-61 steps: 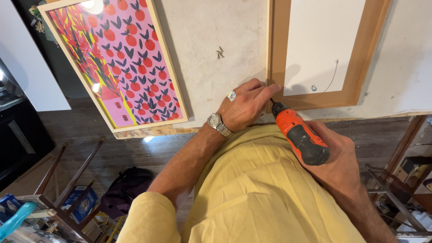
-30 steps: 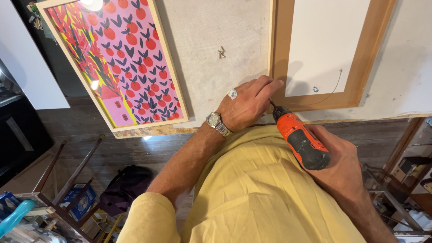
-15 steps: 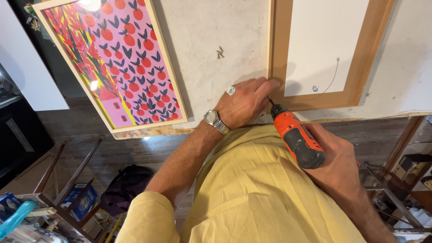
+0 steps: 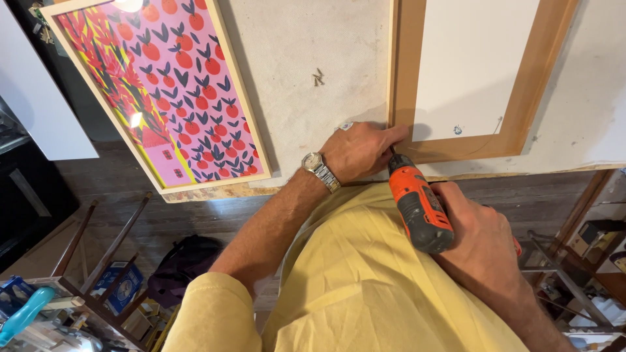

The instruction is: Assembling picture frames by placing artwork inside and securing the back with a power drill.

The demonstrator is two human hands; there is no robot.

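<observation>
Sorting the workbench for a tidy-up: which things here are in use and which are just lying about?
In use:
left hand steadying wooden frame
right hand holding orange drill

Lying about:
framed fruit print
loose screws
blue box on floor

From my feed I spot a blue cardboard box (image 4: 122,287) with white patches, lying tilted on the floor at lower left, between dark wooden legs. At far right, a dark box (image 4: 590,233) sits on a shelf by a metal rack, with a white package (image 4: 603,311) below it, too small to read shapes clearly. I see no signs or screens for certain.
</observation>
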